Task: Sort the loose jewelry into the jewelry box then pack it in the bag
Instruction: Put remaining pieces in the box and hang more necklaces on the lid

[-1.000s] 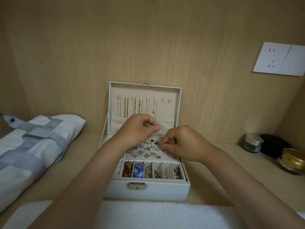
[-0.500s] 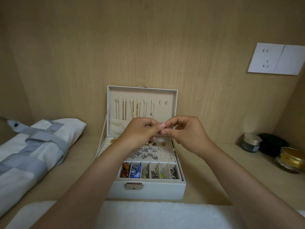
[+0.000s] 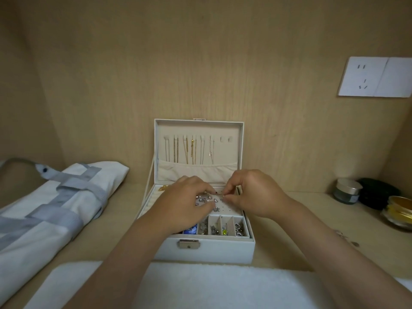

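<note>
The white jewelry box (image 3: pixel 214 250) stands open in the middle of the shelf, its lid (image 3: pixel 236 139) upright with several chains hanging inside. Small compartments (image 3: pixel 225 228) along the front hold rings and studs. My right hand (image 3: pixel 254 192) pinches a small silver earring (image 3: pixel 223 196) over the perforated earring panel (image 3: pixel 227 208). My left hand (image 3: pixel 185 206) hovers over the studs on that panel with curled fingers, its index fingertip next to the earring. Whether it holds anything is hidden. The white bag (image 3: pixel 44 210) with grey straps lies flat at the left.
A white towel (image 3: pixel 200 284) covers the front edge. At the right stand a grey jar (image 3: pixel 347 190), a black case (image 3: pixel 376 195) and a gold-lidded jar (image 3: pixel 399 210). A few small loose pieces (image 3: pixel 344 236) lie by my right forearm. A wall socket (image 3: pixel 374 76) sits high right.
Both hands have come down from in front of the lid to the earring panel, fingertips still close together. The box and bag have not moved.
</note>
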